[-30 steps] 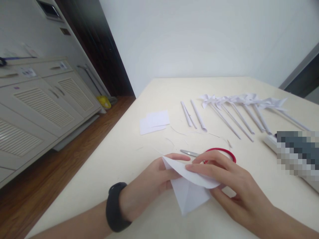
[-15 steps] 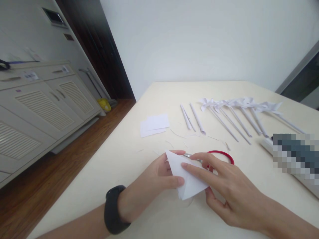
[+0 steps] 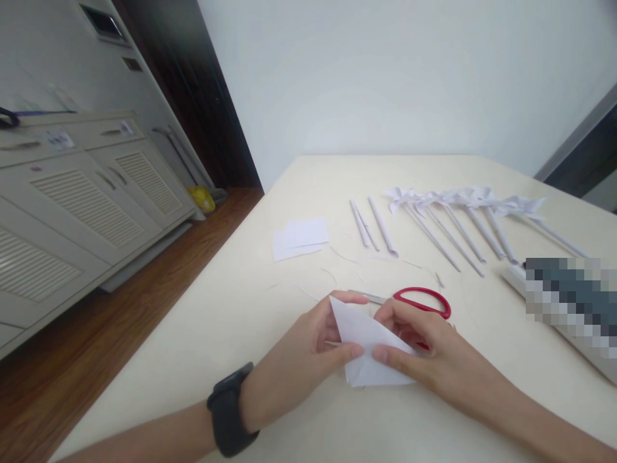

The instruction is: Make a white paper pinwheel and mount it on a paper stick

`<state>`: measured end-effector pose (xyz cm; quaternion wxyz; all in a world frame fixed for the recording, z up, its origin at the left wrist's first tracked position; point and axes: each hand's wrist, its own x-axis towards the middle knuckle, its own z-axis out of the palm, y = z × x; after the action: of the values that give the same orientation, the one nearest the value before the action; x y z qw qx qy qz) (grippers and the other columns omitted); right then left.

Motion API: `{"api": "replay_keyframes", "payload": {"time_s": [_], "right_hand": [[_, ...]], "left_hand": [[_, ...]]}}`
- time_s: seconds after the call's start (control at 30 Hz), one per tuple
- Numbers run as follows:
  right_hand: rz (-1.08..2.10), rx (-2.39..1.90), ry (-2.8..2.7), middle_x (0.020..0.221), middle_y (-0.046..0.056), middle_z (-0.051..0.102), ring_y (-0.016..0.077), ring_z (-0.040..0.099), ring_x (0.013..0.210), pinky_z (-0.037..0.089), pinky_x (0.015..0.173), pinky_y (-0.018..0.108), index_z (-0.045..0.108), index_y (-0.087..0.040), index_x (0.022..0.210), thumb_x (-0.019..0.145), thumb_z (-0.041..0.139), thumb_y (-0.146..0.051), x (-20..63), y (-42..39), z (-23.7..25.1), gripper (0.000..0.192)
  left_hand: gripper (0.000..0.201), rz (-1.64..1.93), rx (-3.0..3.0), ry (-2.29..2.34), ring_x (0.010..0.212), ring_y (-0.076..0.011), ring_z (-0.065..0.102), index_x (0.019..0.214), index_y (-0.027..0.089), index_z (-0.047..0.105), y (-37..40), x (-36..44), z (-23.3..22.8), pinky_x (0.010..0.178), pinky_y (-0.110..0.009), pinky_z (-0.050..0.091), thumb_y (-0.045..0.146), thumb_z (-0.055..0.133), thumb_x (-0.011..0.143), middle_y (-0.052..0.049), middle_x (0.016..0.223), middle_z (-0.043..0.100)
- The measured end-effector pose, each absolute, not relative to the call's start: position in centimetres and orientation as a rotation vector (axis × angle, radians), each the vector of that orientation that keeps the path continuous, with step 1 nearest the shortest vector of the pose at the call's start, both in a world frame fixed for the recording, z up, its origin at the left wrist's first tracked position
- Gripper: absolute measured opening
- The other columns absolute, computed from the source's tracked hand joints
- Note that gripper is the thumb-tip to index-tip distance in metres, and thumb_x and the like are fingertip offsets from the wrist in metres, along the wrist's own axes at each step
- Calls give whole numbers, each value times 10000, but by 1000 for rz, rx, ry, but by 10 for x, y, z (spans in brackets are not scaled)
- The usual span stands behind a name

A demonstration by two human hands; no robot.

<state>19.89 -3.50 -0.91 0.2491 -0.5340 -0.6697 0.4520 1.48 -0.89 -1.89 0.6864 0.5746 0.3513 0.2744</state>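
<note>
Left hand point(image 3: 308, 344) | pinches folded paper point(image 3: 366, 341) | right hand point(image 3: 424, 350) pinches it too

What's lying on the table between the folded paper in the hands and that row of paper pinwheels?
In the head view, red-handled scissors and thin paper slivers lie between the folded white paper and the white paper pinwheels.

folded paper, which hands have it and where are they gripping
Both: the left hand pinches the folded white paper at its left edge, and the right hand presses its right side with the fingertips.
</note>
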Motion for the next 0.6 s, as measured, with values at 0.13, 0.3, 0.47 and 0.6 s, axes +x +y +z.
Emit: {"api": "replay_keyframes", "payload": {"time_s": [0.13,0.3,0.47,0.6], "right_hand": [[1188,-1465,-1820,743,-6,594,140,530,669,400,564,235,512,-203,761,798,538,-255,199,-34,-13,69],[1182,-1507,-1755,686,-16,549,128,489,626,376,546,230,514,-197,725,803,519,-255,200,-32,-10,97],[1149,-1531,-1725,646,-23,522,128,476,596,364,515,228,494,-199,703,792,527,-281,202,-32,-13,125],[1127,-1530,-1788,641,-26,498,123,452,588,345,507,228,499,-196,688,796,516,-281,203,-32,-16,139]], "left_hand": [[309,579,1272,784,875,-194,578,1097,209,431,-9,16,-20,763,-329,436,178,517,802,-61,993,592],[411,523,1301,747,824,-193,595,1112,191,488,-5,14,-21,742,-333,453,105,589,723,-78,1026,600],[481,455,1300,695,771,-177,603,1141,197,487,-6,13,-20,705,-304,459,99,622,690,-56,923,629],[364,438,1410,818,732,-195,618,1017,174,528,-7,11,-20,689,-326,472,142,643,674,-20,773,616]]}}
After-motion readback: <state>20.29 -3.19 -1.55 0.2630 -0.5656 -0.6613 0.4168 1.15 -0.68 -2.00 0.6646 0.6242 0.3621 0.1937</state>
